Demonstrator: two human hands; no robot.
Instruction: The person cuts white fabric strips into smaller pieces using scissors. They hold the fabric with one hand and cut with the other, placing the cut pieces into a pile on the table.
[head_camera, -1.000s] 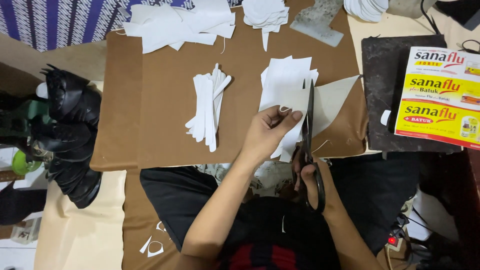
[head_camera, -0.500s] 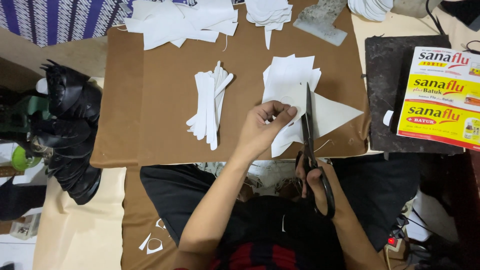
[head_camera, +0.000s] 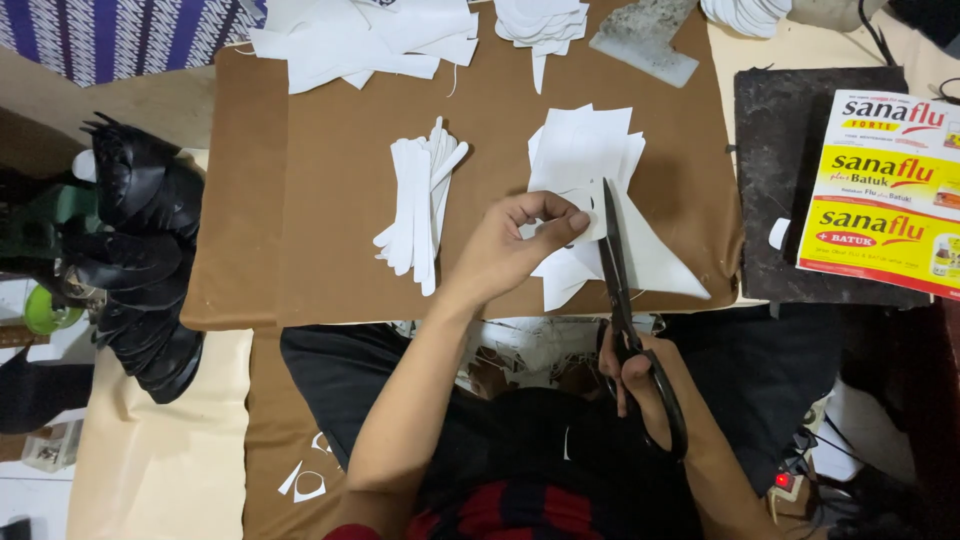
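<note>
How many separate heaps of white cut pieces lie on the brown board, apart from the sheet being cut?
4: the strip bundle mid-board, the sheet stack under the left hand, the top-left heap, and the top-middle pile. More may lie beyond the frame.

The scissors (head_camera: 625, 300) have dark, matt metal blades and glossy black handles, and they meet a thin, smooth white sheet (head_camera: 585, 170) that looks like paper or stiff lining. The board (head_camera: 330, 230) underneath is matt brown cardboard, the strips (head_camera: 415, 205) on it are the same smooth white material, and the box (head_camera: 885, 190) is glossy printed card.
</note>
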